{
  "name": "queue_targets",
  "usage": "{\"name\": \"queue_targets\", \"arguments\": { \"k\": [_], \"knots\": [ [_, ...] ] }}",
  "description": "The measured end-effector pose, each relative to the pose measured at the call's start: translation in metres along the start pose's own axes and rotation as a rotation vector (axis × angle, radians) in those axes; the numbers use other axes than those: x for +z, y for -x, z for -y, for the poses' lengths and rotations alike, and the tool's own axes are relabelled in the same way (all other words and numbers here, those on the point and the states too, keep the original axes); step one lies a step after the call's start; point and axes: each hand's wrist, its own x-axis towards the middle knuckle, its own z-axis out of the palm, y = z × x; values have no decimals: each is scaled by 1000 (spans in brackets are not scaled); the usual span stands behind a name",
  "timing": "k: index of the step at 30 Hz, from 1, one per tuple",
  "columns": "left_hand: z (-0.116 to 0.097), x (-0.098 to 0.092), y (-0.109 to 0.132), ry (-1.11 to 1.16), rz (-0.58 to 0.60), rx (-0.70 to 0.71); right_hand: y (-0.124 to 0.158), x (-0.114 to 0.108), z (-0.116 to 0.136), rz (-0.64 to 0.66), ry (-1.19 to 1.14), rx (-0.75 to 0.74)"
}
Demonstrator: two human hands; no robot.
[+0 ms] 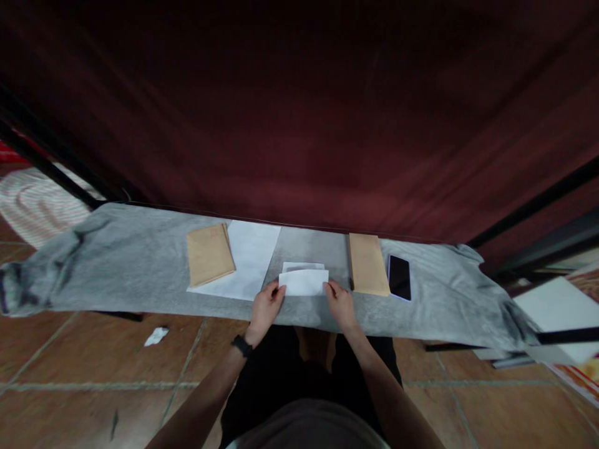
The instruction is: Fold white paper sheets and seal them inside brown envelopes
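Note:
A folded sheet of white paper (pixel 304 284) is held level between my two hands, low over the grey cloth. My left hand (pixel 266 307) is closed on its left end, and my right hand (pixel 340 304) pinches the right end. The paper's rear flap stands a little apart from the front layer. Left of my hands, brown envelopes (pixel 209 255) lie on top of large white paper (pixel 255 252). To the right of my right hand is a neat stack of brown envelopes (pixel 369 265).
A phone (pixel 399 277) with a dark screen lies beside the right stack. Grey cloth (pixel 140 262) covers the narrow table, with a dark red panel (pixel 299 156) rising behind it. Black frame bars (pixel 538 202) flank both ends. A crumpled white scrap (pixel 156 336) is on the tiled floor.

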Motion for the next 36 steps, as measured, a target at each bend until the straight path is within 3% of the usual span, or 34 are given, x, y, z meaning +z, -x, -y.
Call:
{"name": "queue_targets", "arguments": {
  "k": [4,10,18,26,31,36],
  "knots": [
    [-2,3,-13,-16,-43,15,-11,5,4,-29,61,31],
    [-9,4,-26,-127,-7,-83,-13,15,9,-66,125,54],
    [-27,7,-32,-405,38,-202,-21,22,15,-104,285,96],
    [-39,8,-33,-513,57,-236,-28,26,16,-87,335,123],
    [-42,9,-36,-543,51,-249,-26,24,15,-228,272,-1],
    [-40,10,-36,-548,41,-233,-8,25,24,-76,184,-304]
  ]
}}
